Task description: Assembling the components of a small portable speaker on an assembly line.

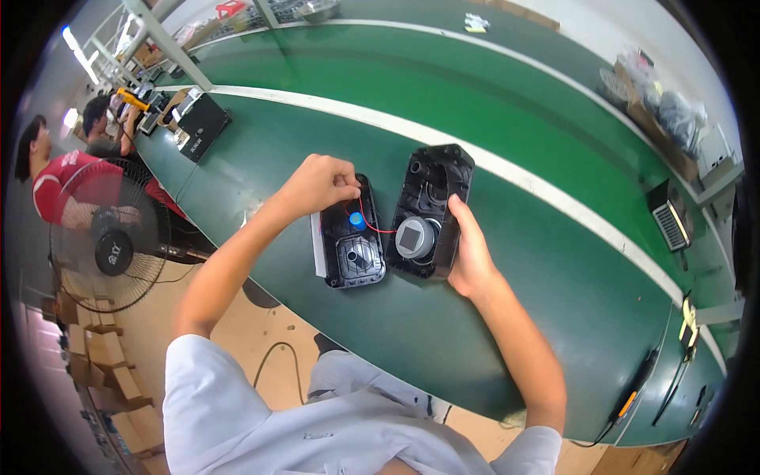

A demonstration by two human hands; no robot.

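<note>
My left hand [323, 187] is pinched at the top of a black plastic housing half [332, 273], which lies open side up on the table. A thin red wire [366, 218] runs from these fingertips to the other half. Inside the lying half sits a small blue cylindrical part [358, 221]; a pale strip [319, 245] runs along its left side. My right hand [473, 257] grips the right wall of a deeper black housing half [453, 162], tilted with its open side toward me. A round grey part with a dark square face [411, 238] sits in its lower portion.
The green table [507, 340] has a white strip [546, 178] beyond the housings. An orange-and-black tool [628, 402] lies at right. A black box [203, 127] stands far left. Left of the table are a fan [111, 245], cartons [111, 356] and two people, one in red [71, 186].
</note>
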